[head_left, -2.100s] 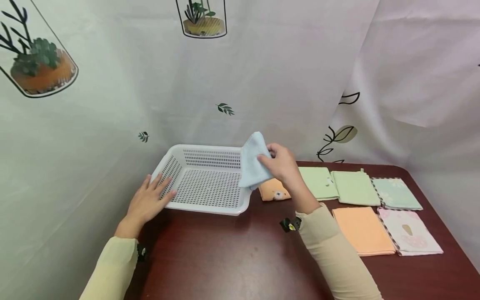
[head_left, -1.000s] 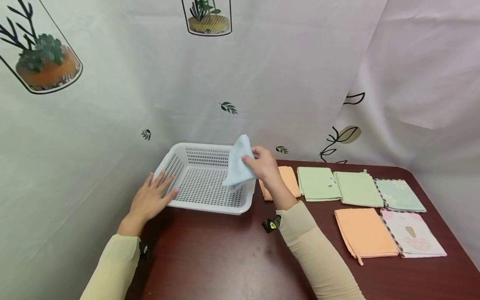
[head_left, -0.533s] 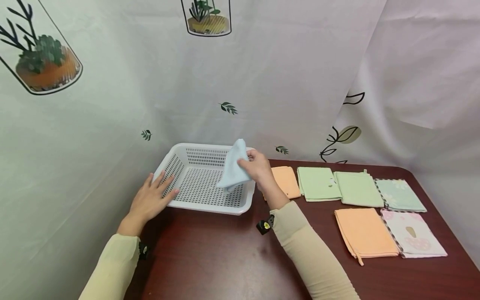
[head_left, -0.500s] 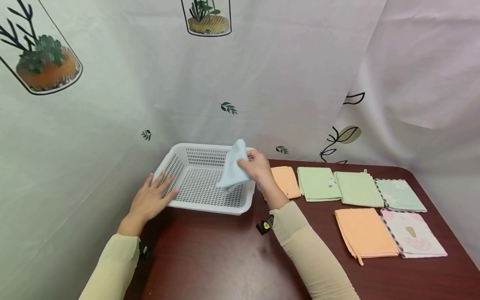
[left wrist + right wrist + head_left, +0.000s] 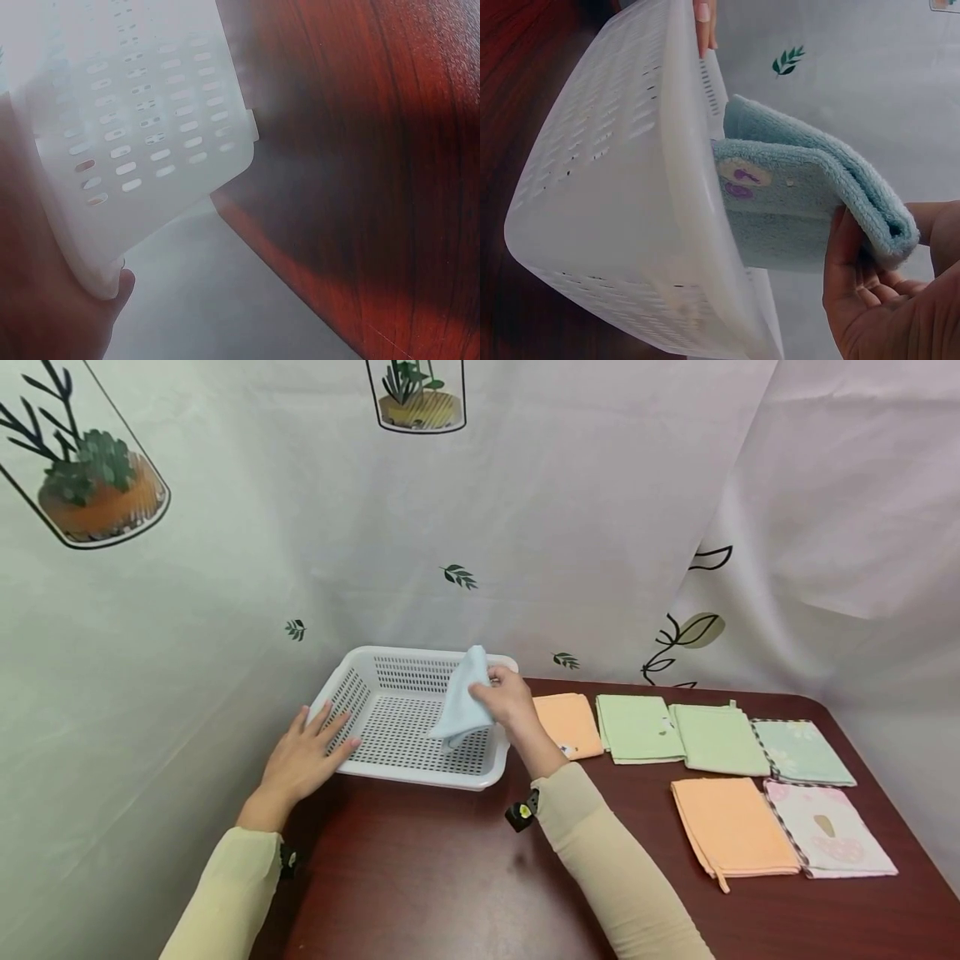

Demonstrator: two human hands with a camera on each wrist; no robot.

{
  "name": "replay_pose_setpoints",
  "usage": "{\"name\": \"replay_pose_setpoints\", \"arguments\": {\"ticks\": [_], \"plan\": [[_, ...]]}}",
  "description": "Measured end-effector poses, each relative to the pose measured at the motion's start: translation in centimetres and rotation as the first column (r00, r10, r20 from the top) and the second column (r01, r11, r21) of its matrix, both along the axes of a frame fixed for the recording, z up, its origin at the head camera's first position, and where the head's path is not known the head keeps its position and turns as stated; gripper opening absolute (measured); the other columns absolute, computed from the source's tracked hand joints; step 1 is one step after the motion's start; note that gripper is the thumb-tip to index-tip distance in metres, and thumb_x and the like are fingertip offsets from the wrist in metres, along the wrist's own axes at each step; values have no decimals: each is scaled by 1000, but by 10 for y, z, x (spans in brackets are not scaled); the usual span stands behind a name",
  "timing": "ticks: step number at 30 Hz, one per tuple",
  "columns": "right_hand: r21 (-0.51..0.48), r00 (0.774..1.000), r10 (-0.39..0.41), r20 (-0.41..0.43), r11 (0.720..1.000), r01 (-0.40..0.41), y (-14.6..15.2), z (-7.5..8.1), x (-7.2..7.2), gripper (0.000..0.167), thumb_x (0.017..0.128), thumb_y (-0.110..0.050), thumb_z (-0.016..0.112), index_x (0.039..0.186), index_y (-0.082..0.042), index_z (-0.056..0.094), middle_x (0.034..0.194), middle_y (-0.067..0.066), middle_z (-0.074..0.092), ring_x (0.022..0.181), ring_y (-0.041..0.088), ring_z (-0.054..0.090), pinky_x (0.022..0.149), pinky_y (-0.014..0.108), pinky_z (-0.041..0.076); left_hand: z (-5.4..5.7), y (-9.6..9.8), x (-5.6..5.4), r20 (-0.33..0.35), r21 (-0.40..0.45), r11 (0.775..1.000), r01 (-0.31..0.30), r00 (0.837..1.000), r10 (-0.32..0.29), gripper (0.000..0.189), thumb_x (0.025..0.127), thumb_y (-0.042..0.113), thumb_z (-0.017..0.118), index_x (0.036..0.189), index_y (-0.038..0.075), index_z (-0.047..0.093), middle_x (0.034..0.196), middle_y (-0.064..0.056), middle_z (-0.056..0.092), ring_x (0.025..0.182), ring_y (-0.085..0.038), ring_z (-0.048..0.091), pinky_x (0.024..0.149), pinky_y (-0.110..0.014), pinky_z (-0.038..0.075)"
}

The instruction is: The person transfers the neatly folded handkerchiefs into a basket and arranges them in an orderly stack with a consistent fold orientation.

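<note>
A folded light blue towel point(image 5: 460, 702) hangs over the right part of a white plastic basket point(image 5: 420, 777). My right hand point(image 5: 506, 697) pinches it by its right edge, thumb on the near face. In the right wrist view the towel point(image 5: 780, 202) shows terry loops and a purple print, its lower part past the basket rim point(image 5: 697, 172). My left hand point(image 5: 300, 760) lies with spread, fairly straight fingers over the basket's left rim. The left wrist view shows the slotted basket wall point(image 5: 150, 135) beside that hand point(image 5: 45, 285).
Right of the basket lie folded towels: an orange one point(image 5: 566, 725), two green ones point(image 5: 637, 729) and a pale mint one point(image 5: 802, 750). Nearer are another orange towel point(image 5: 735, 827) and a pink-white one point(image 5: 828, 831). A patterned cloth point(image 5: 570, 527) hangs behind the dark red table point(image 5: 420, 877).
My right hand has carried the blue towel left and slightly down, from the basket's right edge to over its inside. The left hand stays at the left rim.
</note>
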State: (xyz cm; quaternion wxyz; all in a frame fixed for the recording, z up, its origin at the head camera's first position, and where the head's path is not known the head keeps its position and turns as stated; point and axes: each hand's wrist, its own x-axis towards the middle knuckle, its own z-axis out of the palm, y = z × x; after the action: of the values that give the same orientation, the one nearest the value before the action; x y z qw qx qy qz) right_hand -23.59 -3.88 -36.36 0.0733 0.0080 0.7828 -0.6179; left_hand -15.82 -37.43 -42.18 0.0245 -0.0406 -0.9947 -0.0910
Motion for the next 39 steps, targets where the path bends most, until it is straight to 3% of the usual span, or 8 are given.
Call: {"name": "replay_pose_setpoints", "arguments": {"ticks": [20, 32, 39], "plan": [[-60, 997, 37, 71, 998, -33, -17, -12, -3, 39, 93, -11, 66, 131, -5, 63, 123, 19, 66, 104, 32, 69, 84, 42, 60, 0, -1, 1, 9, -3, 1000, -3, 1000, 3, 77, 102, 65, 37, 159, 12, 35, 167, -22, 19, 150, -55, 6, 114, -74, 16], [-33, 997, 58, 61, 998, -56, -31, -17, -9, 38, 90, -8, 68, 128, -4, 64, 124, 20, 64, 101, 33, 70, 78, 38, 61, -1, -3, -1, 5, 1, 1000, -4, 1000, 4, 78, 102, 66, 36, 159, 13, 35, 167, -21, 19, 151, -54, 7, 114, -74, 17], [-28, 995, 64, 73, 998, -63, -38, -20, -13, 39, 90, -6, 68, 128, -1, 63, 124, 21, 64, 104, 34, 68, 80, 40, 61, -1, -3, -1, 2, 6, 1000, -3, 1000, 3, 77, 102, 65, 36, 159, 13, 35, 167, -21, 18, 151, -54, 7, 114, -73, 16]]}}
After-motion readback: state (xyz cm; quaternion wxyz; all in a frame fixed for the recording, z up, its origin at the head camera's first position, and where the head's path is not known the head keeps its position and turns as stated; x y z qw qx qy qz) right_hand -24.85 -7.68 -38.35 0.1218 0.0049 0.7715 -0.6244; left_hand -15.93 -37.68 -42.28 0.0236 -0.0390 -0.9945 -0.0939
